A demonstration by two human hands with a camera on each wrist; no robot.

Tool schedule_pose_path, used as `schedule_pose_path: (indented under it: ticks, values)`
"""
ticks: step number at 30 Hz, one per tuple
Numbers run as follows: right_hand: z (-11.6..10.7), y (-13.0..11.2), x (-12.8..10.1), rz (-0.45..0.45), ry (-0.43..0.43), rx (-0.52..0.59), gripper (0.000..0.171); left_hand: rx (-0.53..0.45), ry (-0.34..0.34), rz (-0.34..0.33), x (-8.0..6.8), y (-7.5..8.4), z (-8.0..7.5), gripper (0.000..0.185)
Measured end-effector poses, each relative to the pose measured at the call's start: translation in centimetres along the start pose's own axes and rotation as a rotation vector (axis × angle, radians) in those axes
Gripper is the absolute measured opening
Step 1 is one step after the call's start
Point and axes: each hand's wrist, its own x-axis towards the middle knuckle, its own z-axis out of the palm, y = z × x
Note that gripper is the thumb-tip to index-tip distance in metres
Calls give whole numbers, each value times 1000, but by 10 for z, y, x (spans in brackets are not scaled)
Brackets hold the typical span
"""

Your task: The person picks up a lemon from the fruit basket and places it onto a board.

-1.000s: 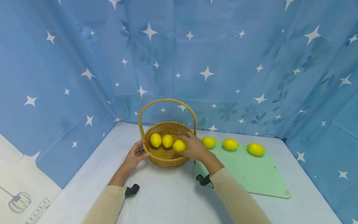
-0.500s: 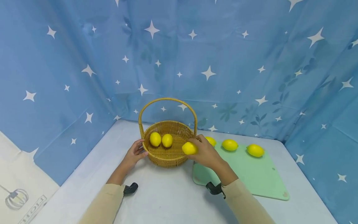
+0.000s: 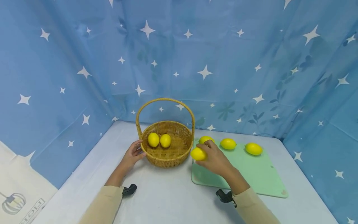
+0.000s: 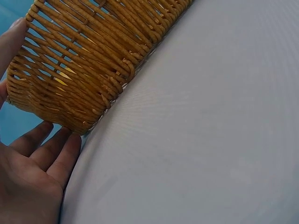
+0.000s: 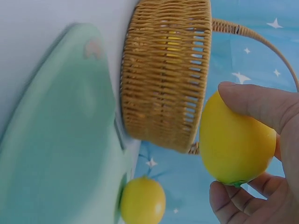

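Observation:
In the head view my right hand (image 3: 213, 158) grips a yellow lemon (image 3: 198, 153) above the green cutting board's (image 3: 243, 171) left side, just right of the wicker basket (image 3: 167, 163). The right wrist view shows this lemon (image 5: 236, 140) between thumb and fingers, its green stem end facing the fingertips. My left hand (image 3: 132, 156) touches the basket's left side. In the left wrist view its fingers (image 4: 67, 154) lie fairly straight against the woven wall, with the thumb near the rim. Inside the basket sit a left lemon (image 3: 153, 140) and a right lemon (image 3: 165, 141).
Along the board's back edge lie a partly hidden lemon (image 3: 206, 139), a middle lemon (image 3: 228, 143) and a right lemon (image 3: 253, 149). The basket's tall handle (image 3: 165, 99) arches upward. A blue starry curtain (image 3: 179, 62) hangs behind the white table (image 3: 167, 196).
My right hand has carried the lemon from inside the basket, over its right rim, to above the green board. My left hand has stayed at the basket's left side.

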Motion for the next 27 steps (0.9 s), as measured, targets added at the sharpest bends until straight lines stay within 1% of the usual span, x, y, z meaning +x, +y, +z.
schedule_pose_path:
  ticks: [7,13,19,22,27]
  values:
    - [-2,9,-16,27,-19,-33,65,23,4,31,8,-27,-4,69]
    - [3,18,-28,21,-33,-51,62,43,22,33,9,-30,-6,70]
    - [13,28,-37,53,-75,-51,64,41,13,-2,6,-31,-7,71]
    - [17,30,-40,38,-80,-51,64,43,15,7,5,-29,-6,71]
    - [19,29,-41,32,-81,-72,64,36,23,26,8,-28,-6,71]
